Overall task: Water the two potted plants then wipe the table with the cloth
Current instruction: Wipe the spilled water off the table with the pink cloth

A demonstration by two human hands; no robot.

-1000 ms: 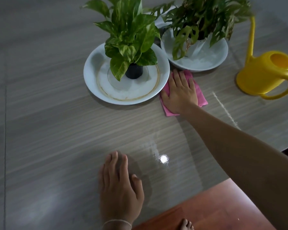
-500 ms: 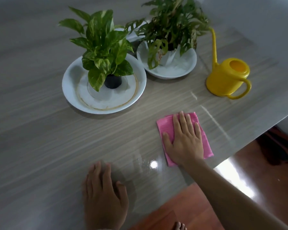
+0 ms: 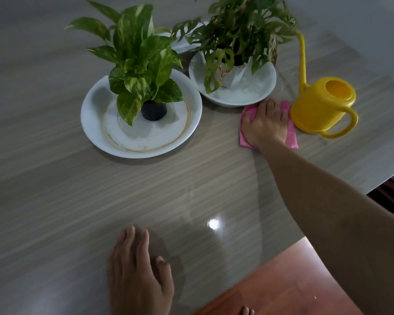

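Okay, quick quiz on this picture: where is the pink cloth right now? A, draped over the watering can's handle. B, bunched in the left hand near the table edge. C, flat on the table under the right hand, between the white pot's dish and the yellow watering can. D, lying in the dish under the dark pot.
C: the pink cloth lies flat under the right hand, between the dish and the watering can.

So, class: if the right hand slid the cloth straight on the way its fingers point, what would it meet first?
Probably the rim of the white dish under the far plant; the right hand has its fingertips almost there.
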